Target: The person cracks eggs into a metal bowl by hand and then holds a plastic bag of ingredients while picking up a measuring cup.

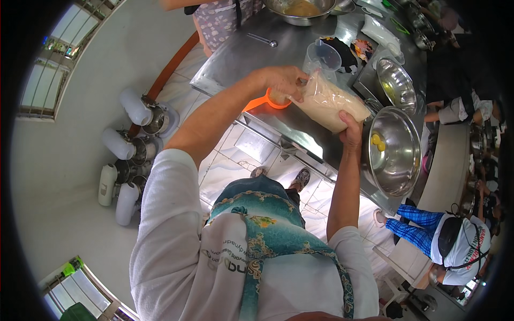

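Note:
A clear plastic bag of pale, sugar-like contents (331,104) is tilted above the steel table. My left hand (287,82) grips its end at the left, over an orange measuring cup (278,99) that holds some pale contents. My right hand (351,128) supports the bag's lower right side. To the right of that hand, a large steel mixing bowl (395,160) holds egg yolks. Another steel bowl (397,84), with something yellow inside, stands behind it. Beyond the bag is a clear plastic measuring jug (323,56).
A measuring spoon (263,40) lies on the steel table (233,60). At the far edge stand a bowl with tan contents (301,10) and a person in a floral apron (219,24). Several stand mixers (134,108) are by the left wall. Another person (453,244) is at the right.

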### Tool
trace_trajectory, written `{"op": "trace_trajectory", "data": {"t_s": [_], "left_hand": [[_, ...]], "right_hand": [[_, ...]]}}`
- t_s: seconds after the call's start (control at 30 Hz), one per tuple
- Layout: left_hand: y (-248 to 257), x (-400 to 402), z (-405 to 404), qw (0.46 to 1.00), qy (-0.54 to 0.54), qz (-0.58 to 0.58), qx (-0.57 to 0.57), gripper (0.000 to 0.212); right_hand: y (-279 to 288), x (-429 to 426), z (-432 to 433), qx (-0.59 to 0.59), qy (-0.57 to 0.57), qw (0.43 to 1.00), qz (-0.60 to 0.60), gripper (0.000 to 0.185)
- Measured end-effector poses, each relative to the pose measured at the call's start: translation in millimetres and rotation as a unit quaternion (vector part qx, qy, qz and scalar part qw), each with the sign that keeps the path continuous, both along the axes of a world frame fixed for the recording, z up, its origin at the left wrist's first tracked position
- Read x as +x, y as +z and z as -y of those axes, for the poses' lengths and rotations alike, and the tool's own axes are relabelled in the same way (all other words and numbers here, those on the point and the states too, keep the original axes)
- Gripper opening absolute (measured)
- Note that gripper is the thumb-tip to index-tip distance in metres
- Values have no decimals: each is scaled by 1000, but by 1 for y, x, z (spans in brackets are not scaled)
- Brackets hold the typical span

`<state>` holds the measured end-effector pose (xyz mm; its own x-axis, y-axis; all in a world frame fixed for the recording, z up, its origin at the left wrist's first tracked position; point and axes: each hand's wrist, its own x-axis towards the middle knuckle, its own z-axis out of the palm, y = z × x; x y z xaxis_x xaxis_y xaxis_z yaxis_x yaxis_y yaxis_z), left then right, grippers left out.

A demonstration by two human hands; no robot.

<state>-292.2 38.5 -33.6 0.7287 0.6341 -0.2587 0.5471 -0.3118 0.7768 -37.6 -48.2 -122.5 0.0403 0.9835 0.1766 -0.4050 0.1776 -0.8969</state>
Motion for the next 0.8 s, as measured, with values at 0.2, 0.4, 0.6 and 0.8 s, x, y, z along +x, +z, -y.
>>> {"op": "trace_trajectory", "data": {"t_s": [0.2,0.4,0.6,0.8], "left_hand": [[-2,-3,-2,1000,24,9,-2,72],[-1,-1,-6,999,18,1,26,68],[2,0,-6,999,22,8,29,57],[-1,2,-8,999,18,30,10,50]], "right_hand": [[11,-4,4,-21,-23,999,-24,66],[14,-2,1,-6,-11,1000,-9,67],[14,0,-2,8,-13,1000,5,67],[6,7,-5,19,-17,1000,8,70]]}}
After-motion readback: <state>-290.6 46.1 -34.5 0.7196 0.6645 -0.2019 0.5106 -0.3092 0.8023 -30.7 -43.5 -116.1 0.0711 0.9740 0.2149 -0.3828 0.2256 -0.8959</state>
